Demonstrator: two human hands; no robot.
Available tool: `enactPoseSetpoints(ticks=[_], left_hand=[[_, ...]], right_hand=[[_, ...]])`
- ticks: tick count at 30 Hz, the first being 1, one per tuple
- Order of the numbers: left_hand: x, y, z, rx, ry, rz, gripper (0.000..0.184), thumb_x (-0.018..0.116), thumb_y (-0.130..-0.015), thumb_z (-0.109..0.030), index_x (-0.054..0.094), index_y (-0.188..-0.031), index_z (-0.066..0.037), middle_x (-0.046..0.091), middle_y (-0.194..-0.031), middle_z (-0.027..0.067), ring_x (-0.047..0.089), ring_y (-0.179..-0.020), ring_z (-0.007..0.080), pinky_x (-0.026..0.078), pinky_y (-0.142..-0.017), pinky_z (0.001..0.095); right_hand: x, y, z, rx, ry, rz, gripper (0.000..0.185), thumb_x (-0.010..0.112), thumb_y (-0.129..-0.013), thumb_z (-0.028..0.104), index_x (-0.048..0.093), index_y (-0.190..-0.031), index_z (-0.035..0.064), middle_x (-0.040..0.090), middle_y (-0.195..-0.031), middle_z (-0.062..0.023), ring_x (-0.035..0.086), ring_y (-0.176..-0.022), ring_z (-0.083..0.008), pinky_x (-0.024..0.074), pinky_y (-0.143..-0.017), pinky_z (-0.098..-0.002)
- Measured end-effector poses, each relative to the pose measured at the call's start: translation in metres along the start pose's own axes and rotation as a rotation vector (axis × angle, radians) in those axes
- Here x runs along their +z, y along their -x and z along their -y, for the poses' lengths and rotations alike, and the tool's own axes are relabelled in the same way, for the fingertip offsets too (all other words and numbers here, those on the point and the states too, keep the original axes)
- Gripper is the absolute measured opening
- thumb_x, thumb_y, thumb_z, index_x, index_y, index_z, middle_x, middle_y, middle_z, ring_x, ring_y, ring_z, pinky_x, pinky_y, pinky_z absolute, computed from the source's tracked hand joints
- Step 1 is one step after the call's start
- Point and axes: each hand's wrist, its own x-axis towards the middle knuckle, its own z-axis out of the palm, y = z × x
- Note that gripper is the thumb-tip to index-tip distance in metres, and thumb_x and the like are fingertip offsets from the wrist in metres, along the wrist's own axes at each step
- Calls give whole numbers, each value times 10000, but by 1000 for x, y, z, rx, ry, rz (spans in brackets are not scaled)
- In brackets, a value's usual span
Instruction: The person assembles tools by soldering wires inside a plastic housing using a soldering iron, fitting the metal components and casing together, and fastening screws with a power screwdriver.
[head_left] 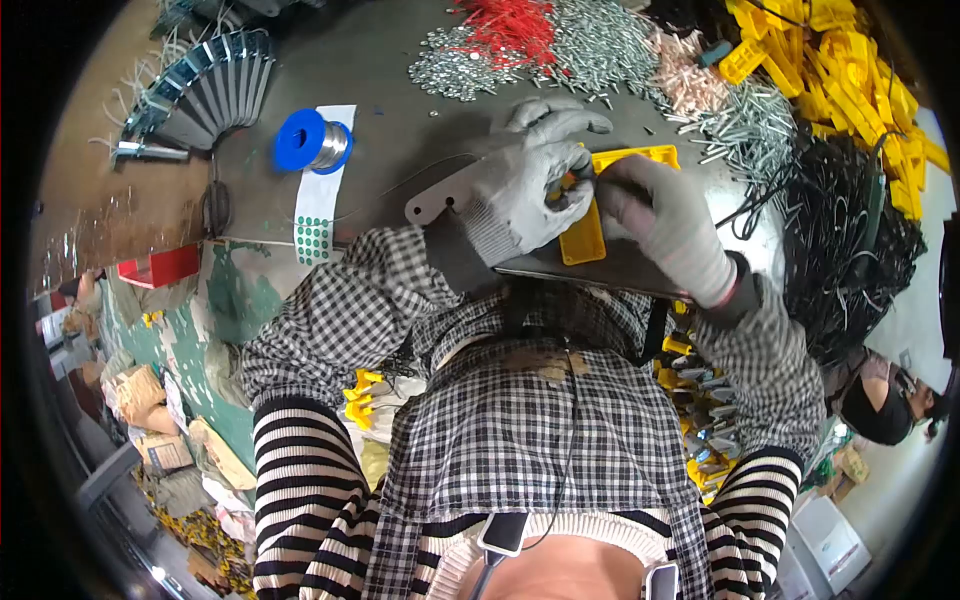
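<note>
My left hand [535,190], in a grey glove, has its thumb and forefinger curled together at a yellow plastic housing [583,240], with yellow showing between them. From beneath this hand a flat grey metal plate [430,205] with holes sticks out to the left; whether the hand grips it I cannot tell. My right hand [670,220], gloved too, is pinched closed at the housing's right side. Whatever its fingertips hold is hidden. The upper arm of the housing [640,157] shows behind the right fingers.
A blue spool of solder wire [313,142] stands on a white strip with green dots [314,240]. Piles of screws [600,45], red wires [510,30], yellow housings [860,70] and black cables [840,230] line the back and right. Grey parts [205,90] fan out left. Another person [885,400] is at right.
</note>
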Motion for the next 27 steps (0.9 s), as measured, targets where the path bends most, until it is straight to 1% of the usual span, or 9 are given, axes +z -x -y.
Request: enactPoseSetpoints(ticks=[2, 5, 7, 12, 17, 21, 23, 25, 27], left_hand=[[-7, 4, 6, -6, 15, 27, 197, 677, -761, -120, 653, -944, -51, 548, -1300, 48, 483, -1223, 253, 338, -1081, 398], [-44, 6, 27, -87, 150, 20, 291, 701, -805, -174, 638, -1074, -80, 564, -1300, 100, 544, -1195, 278, 402, -1045, 408], [-83, 15, 47, -70, -445, 72, 251, 699, -793, -167, 639, -1026, -96, 595, -1246, 78, 562, -1148, 283, 441, -975, 402], [-68, 3, 83, 367, -516, 292, 198, 692, -693, -135, 620, -874, -102, 625, -990, 35, 591, -969, 236, 479, -826, 388], [-51, -12, 96, 493, -608, 415, 115, 650, -629, -115, 599, -730, -92, 593, -832, 26, 584, -860, 215, 489, -761, 345], [-80, -21, 89, 112, -788, 304, 41, 632, -706, -77, 594, -701, -61, 608, -760, 61, 610, -651, 240, 500, -596, 370], [-99, -12, 78, -165, -23, -122, 98, 644, -825, -107, 611, -884, -37, 616, -790, 39, 598, -669, 150, 482, -591, 306], [-115, -16, 55, -555, 596, -120, 208, 611, -916, -165, 577, -1067, -26, 605, -819, 25, 544, -693, 61, 438, -593, 235], [-122, -17, 36, -519, 614, -78, 246, 587, -925, -143, 561, -1143, -33, 598, -841, 4, 505, -690, 31, 403, -603, 192]], right_hand=[[4, 8, -5, -372, 526, -93, 189, 699, -770, 143, 595, -907, 65, 612, -823, -99, 632, -729, -284, 511, -636, -391], [4, 3, -9, -371, 599, -115, 172, 673, -779, 138, 575, -901, 68, 612, -838, -98, 630, -716, -277, 520, -632, -387], [7, -1, -13, -275, 567, -85, 153, 659, -808, 134, 564, -896, 53, 613, -844, -106, 636, -733, -292, 521, -626, -392], [6, 1, -15, -244, 284, -119, 162, 657, -834, 117, 544, -929, 50, 615, -856, -114, 639, -756, -315, 522, -634, -405], [7, 3, -10, -270, 304, -126, 184, 672, -819, 109, 551, -944, 51, 622, -869, -114, 637, -760, -311, 519, -642, -401], [-16, 3, -2, -206, 243, -146, 258, 693, -796, 103, 578, -1020, 46, 628, -887, -121, 634, -749, -285, 521, -662, -373], [-38, -13, -50, -157, 80, -370, 307, 695, -796, 96, 613, -1092, 76, 639, -875, -102, 640, -749, -238, 517, -681, -331], [-83, -35, -70, -110, 196, -572, 299, 695, -834, 146, 628, -1116, 73, 679, -956, -100, 660, -791, -219, 513, -705, -323], [-122, -69, -114, -82, 283, -734, 319, 678, -872, 176, 617, -1155, 40, 683, -1048, -127, 670, -885, -217, 518, -744, -323]])
